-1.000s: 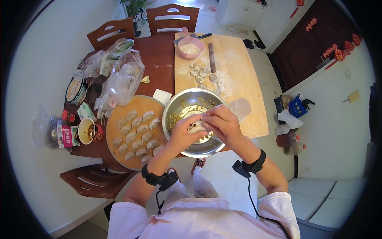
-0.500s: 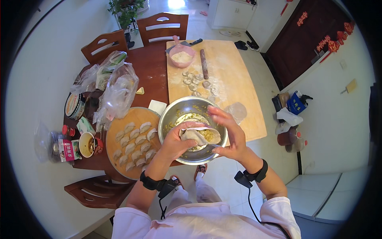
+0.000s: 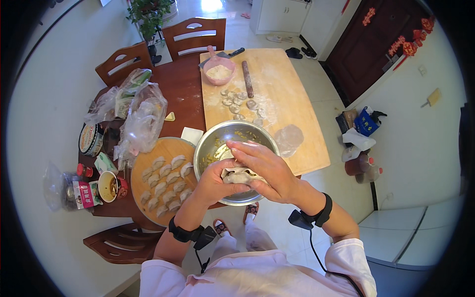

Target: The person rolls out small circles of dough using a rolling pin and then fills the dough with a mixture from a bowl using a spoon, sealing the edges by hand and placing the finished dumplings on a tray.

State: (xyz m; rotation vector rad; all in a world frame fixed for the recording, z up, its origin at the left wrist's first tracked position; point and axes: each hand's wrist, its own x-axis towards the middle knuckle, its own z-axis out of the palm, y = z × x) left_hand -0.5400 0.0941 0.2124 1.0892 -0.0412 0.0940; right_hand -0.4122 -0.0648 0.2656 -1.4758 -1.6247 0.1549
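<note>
Over the metal bowl (image 3: 212,142), both my hands are closed around one filled dumpling (image 3: 239,175). My left hand (image 3: 213,182) cups its left side, thumb along the near edge. My right hand (image 3: 273,170) covers it from the right, its fingers reaching across the top and its thumb against the near side. The pale dough is partly folded, and dark filling shows at its edge. Bits of yellow-green filling stick to the bowl's wall. Left of the bowl, rows of shaped dumplings (image 3: 160,188) lie on a round wooden board (image 3: 170,147).
On the floured wooden board (image 3: 297,109) are a flat wrapper (image 3: 289,140), several dough pieces (image 3: 236,101), a rolling pin (image 3: 248,79), a pink scoop of flour (image 3: 218,73) and a knife (image 3: 236,52). Plastic bags (image 3: 143,119) and a paper cup (image 3: 107,186) stand left; chairs (image 3: 194,37) surround the table.
My right hand has come in from the right and closed over the dumpling, which was open with its filling showing. The utensil handle by my right fingers is now out of sight.
</note>
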